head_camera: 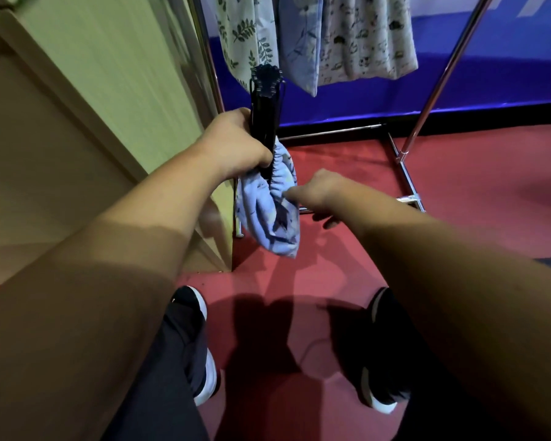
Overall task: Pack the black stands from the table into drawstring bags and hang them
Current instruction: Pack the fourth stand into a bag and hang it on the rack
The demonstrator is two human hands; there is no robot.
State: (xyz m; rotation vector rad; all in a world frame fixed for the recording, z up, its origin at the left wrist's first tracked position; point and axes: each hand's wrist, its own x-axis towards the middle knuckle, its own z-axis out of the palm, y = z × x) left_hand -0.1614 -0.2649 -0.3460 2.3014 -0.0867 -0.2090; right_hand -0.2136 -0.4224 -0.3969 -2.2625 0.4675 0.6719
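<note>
My left hand (236, 144) grips a folded black stand (265, 100) upright at its middle. The stand's lower end sits inside the gathered mouth of a light-blue patterned drawstring bag (269, 218), which hangs bunched below my left hand. My right hand (320, 194) is just right of the bag, its fingers at the bag's gathered rim. The stand's top end pokes up in front of the hanging bags.
Three patterned fabric bags (312, 36) hang from a chrome garment rack (407, 160) ahead, before a blue wall panel. A pale wooden table edge (115, 90) runs along the left. Red floor lies below, with my two shoes (188, 313) on it.
</note>
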